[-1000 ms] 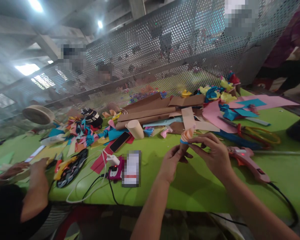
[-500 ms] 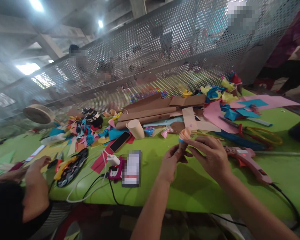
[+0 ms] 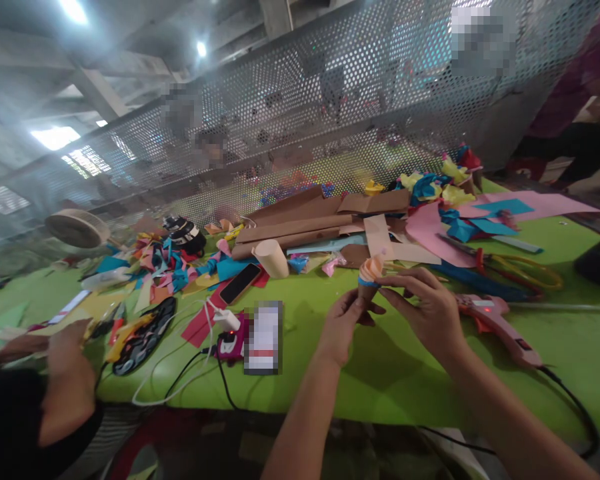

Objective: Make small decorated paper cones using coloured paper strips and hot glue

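My left hand (image 3: 347, 323) is closed around the brown lower part of a small paper ice cream cone (image 3: 371, 272). The cone stands roughly upright, with a peach swirl on top and a blue band below it. Fingers cover most of its base. Just to the right is my right hand (image 3: 423, 310), thumb and forefinger stretched toward the blue band with a narrow gap between them. Whether those fingertips touch the cone is hard to tell. Right of that hand, a pink glue gun (image 3: 500, 327) lies on the green table (image 3: 380, 387).
Brown cardboard (image 3: 300, 230), a cream paper roll (image 3: 271, 259) and yellow-handled scissors (image 3: 525, 270) lie farther back. Left are a phone (image 3: 240, 283), a pixelated screen (image 3: 263, 340), a magenta power socket (image 3: 231, 343) with cables, and a co-worker's arm (image 3: 67, 380). A perforated metal panel (image 3: 290, 120) stands behind.
My right hand's fingers have drawn slightly back from the swirl, so more of the cone shows. My left hand keeps its hold. The co-worker's hands at the left have shifted.
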Demonstrator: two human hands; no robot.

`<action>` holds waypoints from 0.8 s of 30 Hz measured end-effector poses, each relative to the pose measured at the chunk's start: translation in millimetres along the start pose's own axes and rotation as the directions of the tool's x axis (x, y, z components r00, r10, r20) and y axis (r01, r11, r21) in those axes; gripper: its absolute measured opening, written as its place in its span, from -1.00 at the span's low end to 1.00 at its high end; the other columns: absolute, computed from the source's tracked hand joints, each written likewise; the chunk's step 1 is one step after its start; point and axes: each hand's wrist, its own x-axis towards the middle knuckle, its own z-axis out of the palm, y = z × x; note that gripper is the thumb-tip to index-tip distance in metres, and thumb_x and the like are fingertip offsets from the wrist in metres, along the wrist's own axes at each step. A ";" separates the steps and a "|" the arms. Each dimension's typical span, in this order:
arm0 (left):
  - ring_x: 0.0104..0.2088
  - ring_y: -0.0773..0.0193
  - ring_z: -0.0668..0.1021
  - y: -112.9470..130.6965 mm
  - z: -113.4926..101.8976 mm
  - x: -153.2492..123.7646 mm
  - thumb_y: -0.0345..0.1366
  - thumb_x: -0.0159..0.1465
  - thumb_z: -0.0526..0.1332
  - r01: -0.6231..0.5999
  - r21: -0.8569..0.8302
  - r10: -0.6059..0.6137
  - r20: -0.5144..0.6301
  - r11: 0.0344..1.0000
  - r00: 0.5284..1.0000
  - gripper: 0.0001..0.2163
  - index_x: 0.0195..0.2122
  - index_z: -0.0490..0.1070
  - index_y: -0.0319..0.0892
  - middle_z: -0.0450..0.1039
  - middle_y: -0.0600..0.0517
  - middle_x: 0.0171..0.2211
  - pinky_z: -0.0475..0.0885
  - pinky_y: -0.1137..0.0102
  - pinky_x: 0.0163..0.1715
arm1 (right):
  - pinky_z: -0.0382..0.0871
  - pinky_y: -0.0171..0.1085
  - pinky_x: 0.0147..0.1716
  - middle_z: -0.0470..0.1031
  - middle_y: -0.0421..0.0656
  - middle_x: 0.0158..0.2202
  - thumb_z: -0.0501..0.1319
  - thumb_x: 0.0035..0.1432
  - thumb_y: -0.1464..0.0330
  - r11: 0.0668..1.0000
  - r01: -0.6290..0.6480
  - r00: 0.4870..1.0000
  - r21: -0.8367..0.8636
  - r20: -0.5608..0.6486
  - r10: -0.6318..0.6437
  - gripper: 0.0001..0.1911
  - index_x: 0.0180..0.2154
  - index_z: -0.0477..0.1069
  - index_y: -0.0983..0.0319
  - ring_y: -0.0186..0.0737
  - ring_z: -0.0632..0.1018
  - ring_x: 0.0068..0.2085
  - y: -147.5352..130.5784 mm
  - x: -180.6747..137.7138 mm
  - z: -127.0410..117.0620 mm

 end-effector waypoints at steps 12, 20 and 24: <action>-0.41 0.28 0.52 0.3 0.6 0.8 0.13 0.08 0.46 0.032 -0.035 -0.031 0.037 0.999 0.999 -0.43 -0.06 0.59 -0.25 0.62 -0.09 -0.37 0.36 0.39 -0.34 | 0.46 -0.22 -0.43 0.55 -0.14 -0.31 0.32 0.26 0.32 0.999 -0.030 1.000 0.022 0.009 0.030 -0.92 -0.27 0.62 0.08 -0.16 0.57 -0.32 -0.4 1.1 0.0; -0.47 0.32 0.46 -2.2 -2.8 3.0 0.01 0.09 0.49 0.077 -0.213 -0.073 0.027 0.974 0.997 -0.54 -0.17 0.58 -0.27 0.55 -0.03 -0.46 0.32 0.38 -0.38 | 0.53 -0.19 -0.37 0.57 -0.13 -0.28 0.31 0.26 0.34 0.997 -0.034 0.998 0.068 -0.048 0.038 -0.87 -0.22 0.65 0.04 -0.13 0.60 -0.28 -7.2 1.9 -0.6; -0.46 0.33 0.45 -1.8 -1.7 2.4 0.02 0.07 0.50 0.080 -0.205 -0.076 0.026 0.975 0.997 -0.54 -0.19 0.58 -0.27 0.53 -0.01 -0.47 0.28 0.39 -0.40 | 0.53 -0.19 -0.35 0.54 -0.16 -0.30 0.31 0.27 0.37 0.998 0.005 0.999 0.067 -0.051 -0.001 -0.83 -0.20 0.67 0.01 -0.16 0.59 -0.29 -6.8 0.3 1.5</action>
